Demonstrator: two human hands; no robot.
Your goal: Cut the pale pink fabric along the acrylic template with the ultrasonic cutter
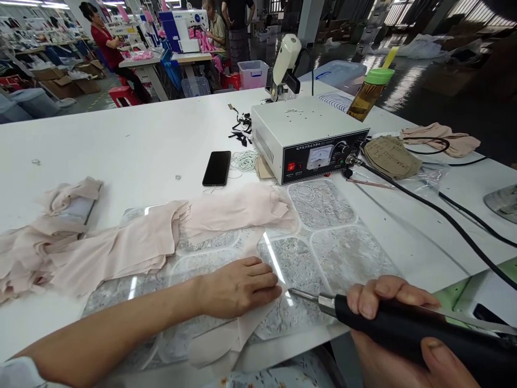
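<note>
My left hand (238,285) lies flat with fingers together, pressing a strip of pale pink sheer fabric (226,334) onto a glass plate (343,258). My right hand (388,323) is wrapped round the black handle of a cutting tool (404,326). The tool's thin metal tip (301,293) points left and touches the fabric just beside my left fingertips. A thick black cable (424,202) runs from a white control box (311,137) toward the tool.
Pale pink fabric pieces (133,242) are piled to the left. A black phone (217,167), a coil of white cord (244,160), a green-capped bottle (369,94) and more cloth (440,137) lie on the white table. People work at sewing machines in the background.
</note>
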